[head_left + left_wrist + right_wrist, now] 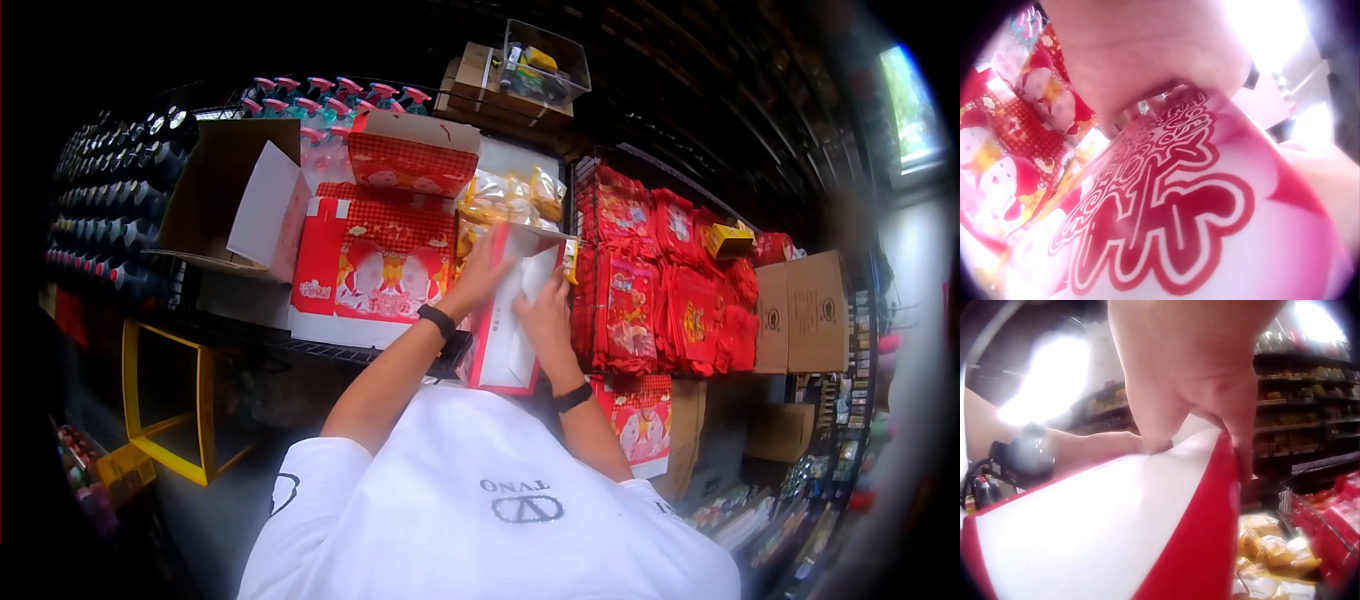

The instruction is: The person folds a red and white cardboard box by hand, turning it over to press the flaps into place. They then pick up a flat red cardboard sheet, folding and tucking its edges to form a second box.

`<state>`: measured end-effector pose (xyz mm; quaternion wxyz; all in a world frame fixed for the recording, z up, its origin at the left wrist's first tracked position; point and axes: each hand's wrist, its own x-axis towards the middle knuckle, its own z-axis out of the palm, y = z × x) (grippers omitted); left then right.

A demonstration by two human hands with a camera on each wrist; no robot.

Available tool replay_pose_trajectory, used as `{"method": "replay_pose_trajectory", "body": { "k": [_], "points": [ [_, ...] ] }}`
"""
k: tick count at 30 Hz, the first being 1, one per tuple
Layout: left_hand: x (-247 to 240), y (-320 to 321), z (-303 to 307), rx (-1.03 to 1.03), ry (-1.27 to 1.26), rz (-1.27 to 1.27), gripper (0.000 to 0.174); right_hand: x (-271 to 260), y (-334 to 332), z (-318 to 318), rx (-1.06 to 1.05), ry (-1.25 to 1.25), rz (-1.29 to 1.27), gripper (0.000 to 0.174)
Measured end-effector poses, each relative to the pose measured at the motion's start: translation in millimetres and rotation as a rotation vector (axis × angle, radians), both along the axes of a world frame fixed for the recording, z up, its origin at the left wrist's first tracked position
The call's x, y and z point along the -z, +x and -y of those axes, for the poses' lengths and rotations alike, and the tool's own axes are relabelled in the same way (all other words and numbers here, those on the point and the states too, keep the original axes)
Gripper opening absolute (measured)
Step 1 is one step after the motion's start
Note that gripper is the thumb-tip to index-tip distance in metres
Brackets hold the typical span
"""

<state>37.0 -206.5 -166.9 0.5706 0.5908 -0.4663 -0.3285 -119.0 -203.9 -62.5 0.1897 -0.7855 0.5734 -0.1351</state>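
A red and white cardboard gift box (508,335) stands upright in front of the person's chest, between both hands. My left hand (484,272) grips it at the upper left edge; in the left wrist view this hand (1154,56) covers the far end of a side with large red lettering. With the right hand (546,322) I pinch the opposite edge. The right wrist view shows that hand's (1185,381) thumb on the white face and fingers over the red side. Part of the fingers is hidden behind the cardboard.
Flat red printed cartons (385,265) lie on the shelf at left, beside an open brown box (225,200). Yellow packets (510,195) sit behind the hands. Red bags (690,290) fill a wire rack at right, near another brown carton (815,310). Spray bottles (330,95) stand behind.
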Motion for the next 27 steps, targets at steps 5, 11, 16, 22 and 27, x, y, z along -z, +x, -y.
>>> {"method": "replay_pose_trajectory", "body": {
  "k": [5,11,16,22,27],
  "points": [
    [2.7,6.2,0.7,0.013,0.021,-0.103,0.083,-2.5,-16.4,14.4,-0.072,0.083,0.184,0.083],
    [-10.7,6.7,-2.7,-0.054,0.018,0.065,0.088,-19.0,-29.8,11.4,-0.121,0.343,0.541,0.074],
    [-65.1,19.6,6.4,0.024,-0.238,0.508,0.075,3.5,-53.1,20.4,-0.135,0.372,0.610,0.073],
    [-101.0,26.8,52.2,0.301,-0.297,0.293,0.040,19.5,-71.9,29.4,-0.115,0.412,0.733,0.071],
    [-126.7,35.6,82.7,0.628,0.054,0.281,0.042,19.2,-71.2,25.8,-0.152,0.444,0.725,0.072]
  ]
}}
